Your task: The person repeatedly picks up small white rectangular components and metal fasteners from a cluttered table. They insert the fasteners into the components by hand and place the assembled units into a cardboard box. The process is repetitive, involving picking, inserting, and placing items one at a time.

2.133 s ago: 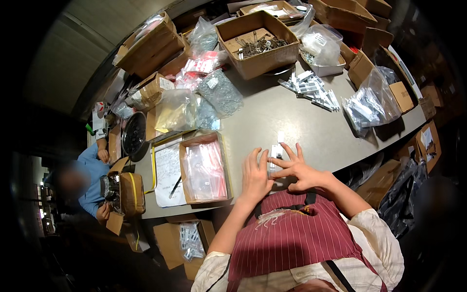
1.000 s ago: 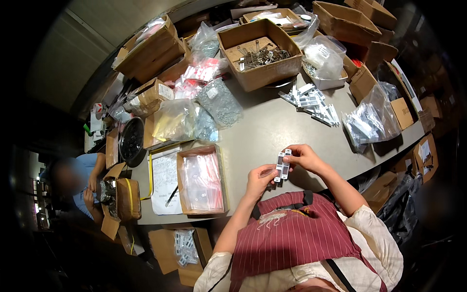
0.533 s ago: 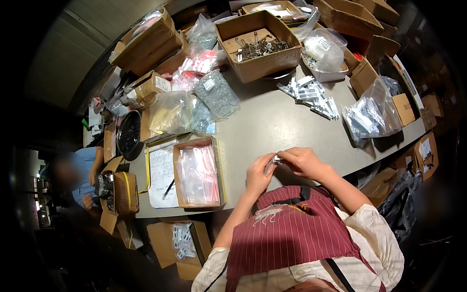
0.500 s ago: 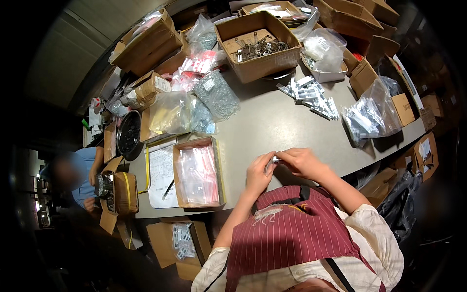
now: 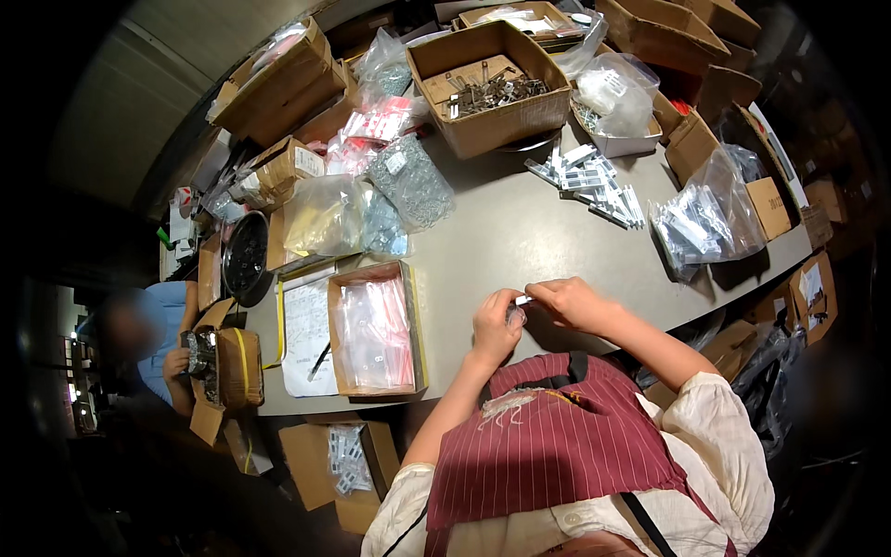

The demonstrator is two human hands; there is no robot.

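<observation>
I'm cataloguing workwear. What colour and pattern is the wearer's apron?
The apron is dark red with thin pale stripes; see the head view.

Grey table (image 5: 501, 227): loose white-grey strips (image 5: 594, 181), filled plastic bag (image 5: 740, 197), open carton (image 5: 416, 334), written sheet (image 5: 304, 320).

Dark handwriting runs in lines across a white paper sheet (image 5: 303, 325) on the left part of the surface (image 5: 483, 246), too small to make out. A short row of dark printed characters stands on the side of a brown carton (image 5: 766, 204) at the right end. A pale label with fine, illegible marks sits on a small taped cardboard box (image 5: 278, 174) at the left, and a white label, likewise illegible, on a clear bag (image 5: 413, 190) nearby.
</observation>
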